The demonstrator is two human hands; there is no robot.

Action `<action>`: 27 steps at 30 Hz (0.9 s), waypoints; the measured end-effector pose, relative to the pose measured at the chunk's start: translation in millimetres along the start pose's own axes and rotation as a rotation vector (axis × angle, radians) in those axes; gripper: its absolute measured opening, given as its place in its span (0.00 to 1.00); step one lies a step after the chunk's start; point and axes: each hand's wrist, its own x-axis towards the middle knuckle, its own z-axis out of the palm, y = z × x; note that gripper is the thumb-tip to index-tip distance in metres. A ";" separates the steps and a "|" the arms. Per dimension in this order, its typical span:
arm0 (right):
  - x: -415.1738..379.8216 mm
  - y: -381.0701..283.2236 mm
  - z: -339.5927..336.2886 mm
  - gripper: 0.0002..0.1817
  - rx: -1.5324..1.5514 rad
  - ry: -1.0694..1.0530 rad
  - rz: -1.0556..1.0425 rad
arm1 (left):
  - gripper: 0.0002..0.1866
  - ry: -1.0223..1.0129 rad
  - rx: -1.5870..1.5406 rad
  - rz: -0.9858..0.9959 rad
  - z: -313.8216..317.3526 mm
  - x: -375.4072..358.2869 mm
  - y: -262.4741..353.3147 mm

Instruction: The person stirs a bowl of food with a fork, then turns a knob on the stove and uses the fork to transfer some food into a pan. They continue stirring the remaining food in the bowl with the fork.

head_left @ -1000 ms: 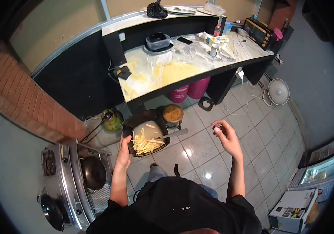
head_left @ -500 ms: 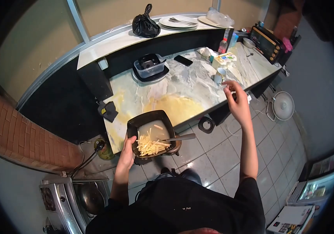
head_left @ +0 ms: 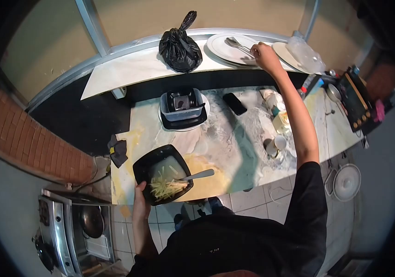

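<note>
My left hand (head_left: 140, 205) grips the near rim of a black square dish (head_left: 144, 165) of pale potato strips (head_left: 164, 187) in cloudy liquid, with a metal spoon (head_left: 199, 175) resting in it. The dish hovers at the front edge of the marble counter (head_left: 234, 138). My right hand (head_left: 264, 54) reaches far over the counter to the raised ledge and touches the cutlery (head_left: 238, 45) lying on a stack of white plates (head_left: 224, 49). Whether its fingers have closed on a piece I cannot tell.
On the ledge sit a tied black bag (head_left: 179, 46) and another plate under clear plastic (head_left: 302, 54). The counter holds a clear box on a black tray (head_left: 182, 111), a phone (head_left: 234, 103), a mug (head_left: 276, 143), a black cloth (head_left: 117, 150). A stove with a wok (head_left: 91, 221) stands lower left.
I have stepped up to the counter. The dish moved from above the floor to the counter's front edge, and my right hand stretched from mid-air to the plates on the ledge.
</note>
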 end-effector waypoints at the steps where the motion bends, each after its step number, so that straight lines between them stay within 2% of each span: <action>1: 11.7 11.1 12.0 0.08 -0.198 -0.002 0.017 | 0.24 0.056 -0.020 0.031 6.1 -0.8 -6.2; 4: 25.7 31.8 39.7 0.08 -0.190 -0.122 0.065 | 0.28 0.053 -0.045 -0.054 21.2 -4.9 -15.1; 10: 40.5 42.0 61.1 0.12 -0.299 -0.089 0.150 | 0.33 0.119 -0.039 0.012 51.7 -15.3 -25.4; 12: 42.8 44.0 54.8 0.12 -0.373 -0.208 0.160 | 0.35 0.127 -0.002 0.031 56.8 -21.1 -27.4; 13: 46.0 54.5 56.3 0.12 -0.367 -0.235 0.090 | 0.33 0.124 -0.016 0.078 59.9 -21.1 -28.1; 14: 50.1 43.7 48.6 0.16 -0.420 -0.309 0.155 | 0.33 0.126 -0.041 0.054 59.4 -21.6 -30.0; 16: 56.0 51.5 55.5 0.11 -0.424 -0.304 0.098 | 0.31 0.158 -0.063 0.041 53.3 -20.2 -36.1; 18: 61.5 55.3 55.0 0.12 -0.382 -0.351 0.060 | 0.31 0.203 -0.025 0.062 62.7 -22.1 -30.6; 20: 79.7 100.0 77.4 0.14 -0.316 -0.195 -0.069 | 0.31 0.204 -0.004 0.091 66.5 -24.2 -26.0; 22: 78.0 86.7 53.7 0.12 -0.351 -0.163 -0.068 | 0.32 0.239 -0.020 0.083 65.4 -28.3 -25.7; 23: 85.6 115.9 55.0 0.13 -0.345 -0.093 -0.197 | 0.32 0.244 -0.029 0.080 63.3 -29.4 -25.2; 24: 81.9 118.2 38.9 0.13 -0.320 -0.042 -0.252 | 0.32 0.254 -0.038 0.079 59.9 -32.2 -24.3; 25: 71.8 108.7 20.6 0.14 -0.200 0.051 -0.289 | 0.32 0.265 -0.027 0.074 53.6 -35.3 -26.0; 26: 73.1 130.3 11.5 0.18 -0.099 0.007 -0.398 | 0.33 0.294 -0.025 0.093 55.4 -41.2 -22.1; 27: 48.4 94.3 -7.3 0.20 0.252 0.066 -0.425 | 0.33 0.329 -0.023 0.116 58.0 -47.1 -18.4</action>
